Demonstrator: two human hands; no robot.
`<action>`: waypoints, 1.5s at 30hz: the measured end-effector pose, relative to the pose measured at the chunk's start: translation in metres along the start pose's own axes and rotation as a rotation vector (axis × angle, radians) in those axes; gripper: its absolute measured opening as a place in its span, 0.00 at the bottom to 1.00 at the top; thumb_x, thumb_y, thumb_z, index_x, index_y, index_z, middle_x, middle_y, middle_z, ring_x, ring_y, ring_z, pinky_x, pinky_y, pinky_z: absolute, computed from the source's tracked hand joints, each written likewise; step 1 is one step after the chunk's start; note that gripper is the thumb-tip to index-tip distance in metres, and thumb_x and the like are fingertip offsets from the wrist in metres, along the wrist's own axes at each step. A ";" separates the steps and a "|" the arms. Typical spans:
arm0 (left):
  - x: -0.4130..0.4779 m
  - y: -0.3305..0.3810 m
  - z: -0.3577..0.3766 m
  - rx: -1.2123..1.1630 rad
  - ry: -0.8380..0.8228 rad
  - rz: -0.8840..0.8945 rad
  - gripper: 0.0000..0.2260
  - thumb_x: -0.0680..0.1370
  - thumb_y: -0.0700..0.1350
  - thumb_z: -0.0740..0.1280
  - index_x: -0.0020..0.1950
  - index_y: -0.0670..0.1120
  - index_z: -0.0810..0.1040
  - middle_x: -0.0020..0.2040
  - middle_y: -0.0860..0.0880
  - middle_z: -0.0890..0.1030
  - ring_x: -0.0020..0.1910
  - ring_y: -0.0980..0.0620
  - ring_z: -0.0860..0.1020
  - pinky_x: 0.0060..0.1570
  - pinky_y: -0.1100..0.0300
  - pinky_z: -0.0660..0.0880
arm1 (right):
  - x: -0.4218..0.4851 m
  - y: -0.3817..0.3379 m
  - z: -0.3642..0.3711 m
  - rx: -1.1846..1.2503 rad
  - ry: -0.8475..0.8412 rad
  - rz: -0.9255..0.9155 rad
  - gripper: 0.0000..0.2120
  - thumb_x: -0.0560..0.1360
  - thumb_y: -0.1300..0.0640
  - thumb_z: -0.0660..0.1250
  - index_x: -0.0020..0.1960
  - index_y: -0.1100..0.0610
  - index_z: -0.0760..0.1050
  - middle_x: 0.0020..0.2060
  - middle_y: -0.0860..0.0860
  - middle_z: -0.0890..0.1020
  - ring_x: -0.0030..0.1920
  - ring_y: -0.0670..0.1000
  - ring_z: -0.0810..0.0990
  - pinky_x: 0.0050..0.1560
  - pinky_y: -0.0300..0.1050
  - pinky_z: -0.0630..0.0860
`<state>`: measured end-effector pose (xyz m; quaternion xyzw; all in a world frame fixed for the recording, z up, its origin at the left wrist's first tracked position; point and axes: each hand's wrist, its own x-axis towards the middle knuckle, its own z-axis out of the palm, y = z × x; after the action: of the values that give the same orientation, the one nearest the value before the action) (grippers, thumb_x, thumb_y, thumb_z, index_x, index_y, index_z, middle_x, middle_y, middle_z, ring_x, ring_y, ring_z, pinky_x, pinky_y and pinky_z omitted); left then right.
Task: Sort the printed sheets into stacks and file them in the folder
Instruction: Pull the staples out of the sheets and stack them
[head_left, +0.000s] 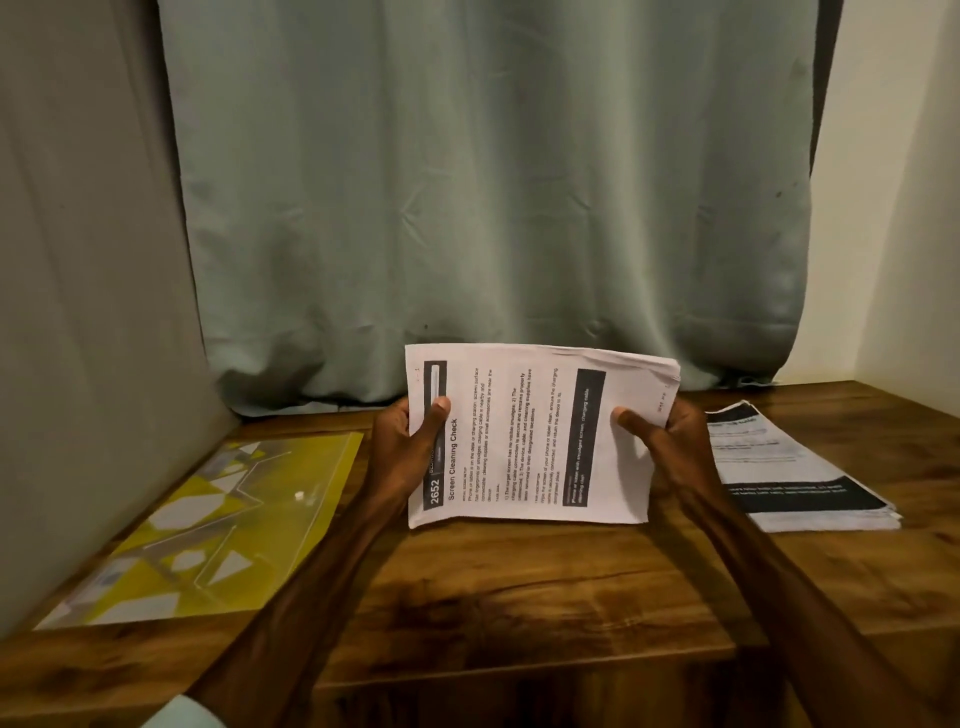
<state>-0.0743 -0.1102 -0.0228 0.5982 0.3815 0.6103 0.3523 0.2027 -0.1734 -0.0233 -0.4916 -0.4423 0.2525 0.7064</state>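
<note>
A bundle of printed sheets (535, 441) stands on its long edge on the wooden table, text turned sideways, top page headed "Screen Cleaning Check". My left hand (405, 452) grips its left end, thumb over the front. My right hand (670, 447) grips the right end the same way. A second stack of printed sheets (800, 478) lies flat on the table just right of my right hand. A yellow patterned plastic folder (218, 530) lies flat and closed at the left.
The wooden table (519, 597) ends at a front edge near me. A green curtain (493, 208) hangs behind it, a grey panel (78, 312) borders the left and a pale wall (893, 208) the right.
</note>
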 end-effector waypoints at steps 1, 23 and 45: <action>-0.001 0.002 0.000 -0.009 0.000 0.005 0.08 0.81 0.47 0.69 0.58 0.46 0.81 0.43 0.54 0.87 0.42 0.52 0.87 0.37 0.63 0.81 | 0.000 -0.002 0.001 0.004 0.007 -0.014 0.09 0.77 0.60 0.72 0.49 0.48 0.75 0.45 0.43 0.81 0.45 0.46 0.80 0.40 0.40 0.72; -0.019 -0.026 -0.014 0.057 -0.034 -0.001 0.10 0.82 0.48 0.67 0.60 0.45 0.82 0.48 0.49 0.87 0.45 0.50 0.87 0.43 0.56 0.84 | -0.013 0.032 -0.004 0.007 -0.042 0.032 0.11 0.75 0.56 0.76 0.55 0.50 0.79 0.47 0.44 0.86 0.49 0.52 0.85 0.51 0.52 0.83; 0.003 -0.023 -0.009 0.174 -0.545 -0.418 0.10 0.81 0.44 0.70 0.58 0.40 0.83 0.51 0.42 0.87 0.50 0.41 0.86 0.54 0.46 0.83 | 0.041 0.003 0.047 -0.429 -0.853 0.043 0.11 0.75 0.52 0.75 0.50 0.60 0.86 0.48 0.57 0.88 0.49 0.57 0.87 0.55 0.51 0.81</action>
<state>-0.0836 -0.0971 -0.0413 0.6759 0.4381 0.3083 0.5062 0.1817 -0.1174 -0.0047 -0.4878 -0.7245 0.3496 0.3389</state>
